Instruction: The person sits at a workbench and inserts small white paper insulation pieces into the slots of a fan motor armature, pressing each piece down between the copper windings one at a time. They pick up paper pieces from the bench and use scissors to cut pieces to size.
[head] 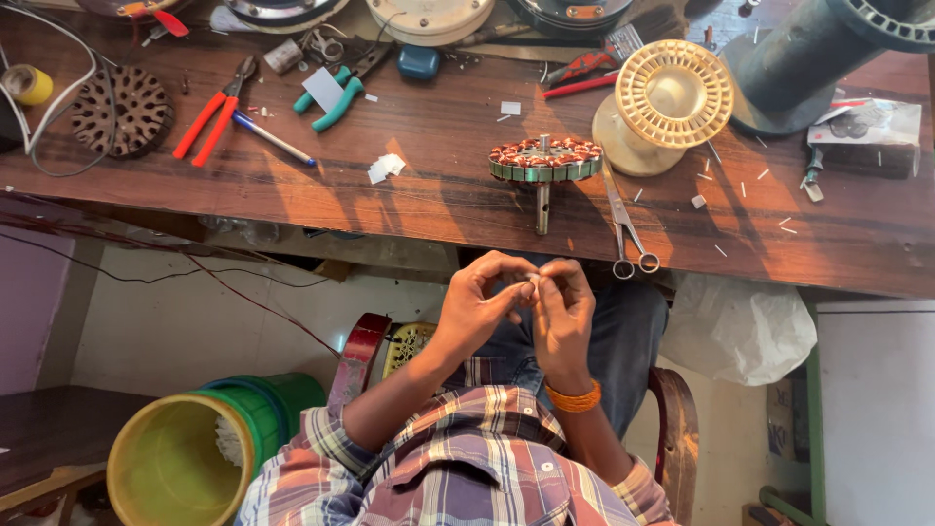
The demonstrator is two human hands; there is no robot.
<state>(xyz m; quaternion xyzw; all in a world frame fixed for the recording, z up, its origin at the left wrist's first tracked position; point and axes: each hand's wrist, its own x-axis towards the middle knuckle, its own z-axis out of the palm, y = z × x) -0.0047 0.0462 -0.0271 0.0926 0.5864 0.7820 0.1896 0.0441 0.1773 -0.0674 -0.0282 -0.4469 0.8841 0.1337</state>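
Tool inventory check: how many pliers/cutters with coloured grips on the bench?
3. Red-handled pliers at the left; teal-handled pliers beside them, partly under a paper scrap; a red-handled tool near the cream slotted disc, partly hidden. More may sit in the top-edge clutter.

Workbench (438, 195) — dark reddish-brown wood, streaked grain. Wound stator (544, 159): copper-red coils on a grey metal ring. Slotted disc (674, 93) pale yellow-cream. Pliers (215, 112) red-handled; second pair (336, 97) teal-handled. Scissors (625, 229) bare steel. Bucket (185, 448) — green outside, yellow inside. Shirt (458, 468) plaid in pink, purple and white. Wristband (574, 397) orange.
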